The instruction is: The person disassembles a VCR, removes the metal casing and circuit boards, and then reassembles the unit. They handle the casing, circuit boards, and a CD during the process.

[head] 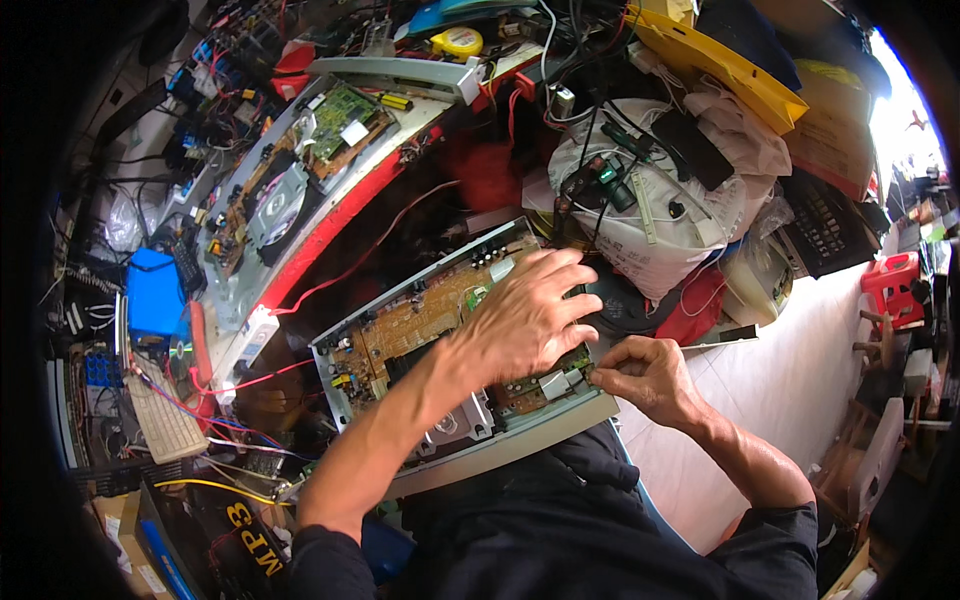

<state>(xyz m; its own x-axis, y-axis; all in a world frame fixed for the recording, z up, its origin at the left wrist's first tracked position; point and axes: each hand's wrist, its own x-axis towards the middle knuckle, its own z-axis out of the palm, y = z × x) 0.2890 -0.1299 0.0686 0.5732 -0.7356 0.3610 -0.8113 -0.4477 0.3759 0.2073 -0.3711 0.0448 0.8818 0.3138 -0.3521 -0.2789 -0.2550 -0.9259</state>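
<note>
An uncovered disc player chassis (pixel 570 424) lies tilted across my lap, with a brown circuit board (pixel 412 319) along its far side. Over its right part is my left hand (pixel 529 311), palm down, fingers spread towards the right wall; nothing shows between them, though the palm side is hidden. My right hand (pixel 652 379) is at the chassis's right front corner. Its thumb and forefinger are pinched together at the edge, and anything between them is too small to make out. Close to those fingertips sits a white part (pixel 555 385) on a small green board. The disc drive (pixel 457 424) is partly covered by my left forearm.
Another opened disc player (pixel 281 202) stands on the red-edged bench (pixel 330 214), below a yellow tape measure (pixel 457 43). A power strip (pixel 251 341) hangs at the bench's near end. Behind my hands is a stuffed white sack (pixel 630 255). A red plastic stool (pixel 892 289) is at right.
</note>
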